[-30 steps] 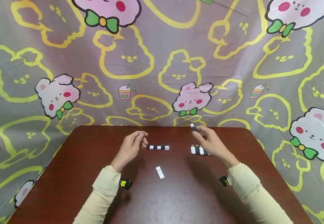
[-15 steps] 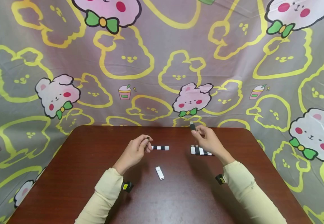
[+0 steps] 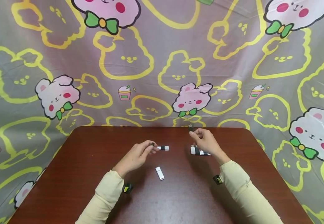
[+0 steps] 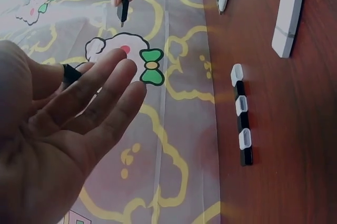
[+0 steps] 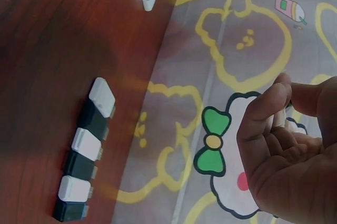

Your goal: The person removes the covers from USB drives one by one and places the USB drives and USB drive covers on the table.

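My left hand (image 3: 135, 156) pinches a small black cap (image 4: 71, 74) between thumb and index finger, its other fingers stretched out in the left wrist view. Held by my right hand (image 3: 205, 141) is a black USB stick (image 4: 124, 9), its metal connector bare and pointing away from the fingers. The right wrist view mostly hides this stick behind the hand. Both hands are raised over the far part of the table. A white USB stick (image 3: 159, 173) with its cap on lies on the table between the forearms.
On the table (image 3: 66, 183), white and black caps (image 4: 239, 88) form a row behind the left hand. Below the right hand, uncapped white and black USB sticks (image 5: 87, 144) lie side by side. A patterned cloth (image 3: 150, 74) hangs behind the far table edge.
My left hand has moved right with the black cap, now covering more of the cap row. The right hand has shifted slightly left with the black USB stick, so the two hands are closer.
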### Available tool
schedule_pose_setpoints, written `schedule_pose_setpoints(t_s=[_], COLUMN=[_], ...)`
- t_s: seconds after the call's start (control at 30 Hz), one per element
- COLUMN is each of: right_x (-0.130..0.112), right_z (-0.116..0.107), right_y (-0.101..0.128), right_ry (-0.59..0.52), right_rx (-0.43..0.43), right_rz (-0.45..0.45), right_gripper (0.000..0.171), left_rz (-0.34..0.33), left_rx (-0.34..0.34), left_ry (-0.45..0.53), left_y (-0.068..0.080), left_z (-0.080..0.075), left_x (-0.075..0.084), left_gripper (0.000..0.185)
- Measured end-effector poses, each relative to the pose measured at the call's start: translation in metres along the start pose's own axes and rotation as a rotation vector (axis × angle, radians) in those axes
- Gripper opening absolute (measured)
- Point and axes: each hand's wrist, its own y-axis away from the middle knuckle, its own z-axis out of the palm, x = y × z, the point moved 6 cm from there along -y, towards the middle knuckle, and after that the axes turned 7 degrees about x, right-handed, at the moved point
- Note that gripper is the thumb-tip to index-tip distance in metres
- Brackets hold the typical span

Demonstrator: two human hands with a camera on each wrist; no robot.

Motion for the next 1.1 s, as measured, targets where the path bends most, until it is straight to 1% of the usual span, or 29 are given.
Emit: schedule_pose_setpoints(t_s=[0.17,0.3,0.43,0.63,0.77,0.93,1.0,1.1], right_x=[0.009,0.016,0.023,0.032,0.034,0.037,0.04,0.045], right_z=[0.005,0.008,0.012,0.02,0.025,0.032,0.036,0.041], right_y=[-0.002,-0.003,-0.004,-0.001,-0.001,-0.001,0.0,0.002], right_ry=[0.01,0.023,0.032,0.05,0.094,0.119,0.124,0.144], right_rx=[-0.016,-0.015,-0.013,-0.026,-0.024,-0.003,0.011,0.039], right_rz=[0.06,0.098,0.132,0.192,0.199,0.218,0.23,0.237], right_gripper=[0.032,0.031,0.035,0.038,0.038,0.039,0.037,0.033], left_rz=[-0.012,0.002,-0.001,-0.01,-0.017,-0.032,-0.029,-0.012], left_rx=[-0.039,-0.044,-0.009,0.044,0.082,0.138,0.144,0.13], left_ry=[0.023,-0.01,-0.038,-0.06,-0.039,-0.025,-0.03,-0.034], left_y=[0.002,0.003,0.004,0.007,0.007,0.006,0.006,0.007], left_z=[0.002,0.003,0.003,0.003,0.002,-0.001,-0.001,0.001], left_x=[0.002,0.003,0.002,0.003,0.003,0.002,0.001,0.0], left_gripper=[0.021,0.022,0.023,0.019,0.017,0.014,0.014,0.014])
